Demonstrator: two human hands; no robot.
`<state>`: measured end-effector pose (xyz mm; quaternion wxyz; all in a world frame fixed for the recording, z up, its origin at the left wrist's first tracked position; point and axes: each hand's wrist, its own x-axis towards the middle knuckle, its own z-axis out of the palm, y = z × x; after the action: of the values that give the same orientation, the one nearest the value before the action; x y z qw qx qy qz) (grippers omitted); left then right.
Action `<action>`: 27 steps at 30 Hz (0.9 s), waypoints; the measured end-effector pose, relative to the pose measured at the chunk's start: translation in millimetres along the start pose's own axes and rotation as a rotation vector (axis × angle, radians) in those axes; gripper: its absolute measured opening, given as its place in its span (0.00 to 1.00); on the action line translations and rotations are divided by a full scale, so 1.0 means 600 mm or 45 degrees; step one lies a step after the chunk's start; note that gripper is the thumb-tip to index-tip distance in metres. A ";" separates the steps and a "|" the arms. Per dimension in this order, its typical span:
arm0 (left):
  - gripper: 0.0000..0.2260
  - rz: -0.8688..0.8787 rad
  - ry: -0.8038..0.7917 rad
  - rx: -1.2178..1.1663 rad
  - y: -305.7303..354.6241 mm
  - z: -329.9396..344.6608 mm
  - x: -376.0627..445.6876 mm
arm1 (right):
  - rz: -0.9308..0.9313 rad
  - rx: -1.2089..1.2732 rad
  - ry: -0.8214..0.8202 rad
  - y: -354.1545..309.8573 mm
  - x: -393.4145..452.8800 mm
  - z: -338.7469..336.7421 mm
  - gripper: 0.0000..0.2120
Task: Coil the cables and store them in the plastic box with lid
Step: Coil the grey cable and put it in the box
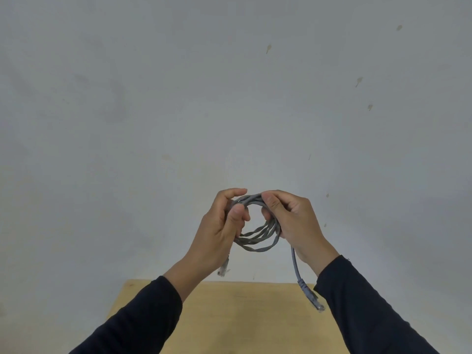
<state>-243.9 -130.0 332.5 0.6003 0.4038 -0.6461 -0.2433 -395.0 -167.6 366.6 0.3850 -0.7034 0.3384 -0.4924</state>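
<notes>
A grey network cable (258,237) is wound into a small round coil held up in the air before a pale wall. My left hand (224,223) grips the coil's left side, thumb and fingers closed around the loops. My right hand (293,221) pinches its top right part. One free end with a clear plug (313,297) hangs down below my right wrist. The other plug (224,268) dangles under my left wrist. No plastic box or lid is in view.
A light wooden table top (242,318) lies below my forearms, its far edge against the grey-white wall (229,98). Both arms wear dark long sleeves.
</notes>
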 end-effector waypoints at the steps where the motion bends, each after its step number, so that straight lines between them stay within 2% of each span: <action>1: 0.15 0.018 0.007 0.037 -0.002 0.001 -0.001 | 0.006 0.006 -0.001 -0.002 -0.001 0.000 0.11; 5: 0.12 0.085 0.159 0.118 -0.002 -0.005 0.004 | 0.011 -0.009 -0.153 -0.005 -0.007 0.000 0.12; 10: 0.13 -0.024 0.386 -0.009 0.003 -0.039 0.023 | 0.028 -0.118 -0.254 0.006 -0.018 -0.028 0.15; 14: 0.13 -0.124 0.403 -0.126 0.001 -0.050 0.026 | -0.001 -0.304 -0.374 0.003 -0.016 -0.041 0.13; 16: 0.13 -0.149 0.379 -0.202 0.004 -0.044 0.023 | -0.007 -0.347 -0.273 0.002 -0.008 -0.045 0.11; 19: 0.13 -0.180 0.332 -0.284 0.008 -0.029 0.016 | -0.033 -0.298 0.011 0.007 0.003 -0.048 0.10; 23: 0.13 -0.207 0.270 -0.337 0.005 -0.001 0.003 | -0.041 -0.102 0.333 0.014 0.012 -0.034 0.09; 27: 0.13 -0.231 0.250 -0.338 -0.001 0.024 -0.003 | 0.061 0.119 0.515 0.020 0.018 -0.013 0.10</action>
<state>-258.0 -131.3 328.3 0.6841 0.3995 -0.5075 -0.3389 -400.7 -184.3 362.7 0.3532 -0.5634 0.4021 -0.6294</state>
